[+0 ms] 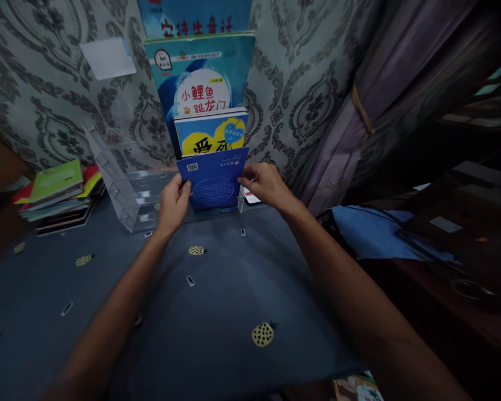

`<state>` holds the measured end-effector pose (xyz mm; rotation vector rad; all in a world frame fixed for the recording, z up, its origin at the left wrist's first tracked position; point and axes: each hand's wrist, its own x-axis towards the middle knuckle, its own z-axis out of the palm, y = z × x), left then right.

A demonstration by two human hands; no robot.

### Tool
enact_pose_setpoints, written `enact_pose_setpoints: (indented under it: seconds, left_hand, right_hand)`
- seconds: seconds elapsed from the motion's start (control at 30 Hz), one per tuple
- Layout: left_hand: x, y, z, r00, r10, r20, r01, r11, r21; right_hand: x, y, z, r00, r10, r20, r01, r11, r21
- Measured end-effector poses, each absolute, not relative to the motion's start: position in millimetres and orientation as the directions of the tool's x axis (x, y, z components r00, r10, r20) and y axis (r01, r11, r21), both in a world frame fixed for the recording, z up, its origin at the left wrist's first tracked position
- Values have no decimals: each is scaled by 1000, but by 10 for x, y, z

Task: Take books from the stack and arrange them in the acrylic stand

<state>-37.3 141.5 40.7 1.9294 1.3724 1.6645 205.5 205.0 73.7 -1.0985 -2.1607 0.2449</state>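
Note:
A dark blue booklet (214,178) with a small printed code stands upright at the front of a clear acrylic rack (127,209). My left hand (173,205) pinches its left edge, and my right hand (268,185) grips its right edge. Just behind it rises a blue and yellow book (211,136). Farther back and higher stand a teal book (200,72) with a white circle on its cover and another blue book (196,16), cut off by the top of the view. The rack's left part holds no books.
Several books and booklets lie in a pile (58,186) to the left. A patterned wall (292,72) backs the table (217,328), with a white card (108,57) on it. A tied curtain (338,122) hangs at right, above a blue cloth (367,231). A phone-like object (251,197) sits behind my right hand.

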Motion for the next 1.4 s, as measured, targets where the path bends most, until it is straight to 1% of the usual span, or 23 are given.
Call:
enact_pose_setpoints:
  seconds: [0.17,0.27,0.33,0.43,0.57,0.7,0.77,0.93,1.07,1.23,1.4]
  left_hand:
    - [-398,1354,450,-74,753,654,748,-392,536]
    - [-392,1328,467,-69,755,652,830,-319,458]
    - [-378,1317,470,-67,755,652,852,-298,432]
    - [-357,1304,465,-77,761,644,860,-276,430]
    - [-348,1306,445,-106,770,630,849,-260,461]
    - [-349,1315,421,-147,778,611,823,-246,512]
    - [-349,1316,414,-153,789,595,823,-232,519]
    - [-358,1317,398,-112,820,562,858,-206,471]
    - [-374,1323,373,-75,821,565,886,-205,416]
    - [-375,1327,357,-62,814,578,908,-194,371]
    - [-347,1315,386,-70,841,537,920,-153,360]
  right_hand:
    - [2057,2049,746,-412,785,462,688,601,-408]
    - [2056,2059,733,-419,800,429,703,585,-404]
    - [2057,2062,729,-436,810,391,706,578,-410]
    - [2064,2061,733,-456,825,334,715,563,-414]
    - [2075,2061,743,-466,838,283,740,544,-395]
    - [2072,2059,759,-467,843,267,755,537,-375]
    - [2064,2047,772,-457,851,259,769,524,-365]
    - [2047,1997,797,-413,877,244,813,476,-336]
    - [2044,1970,792,-371,888,273,838,447,-314]
    - [2028,1953,795,-357,879,315,828,454,-328]
    - [1996,1939,804,-374,867,331,810,479,-338]
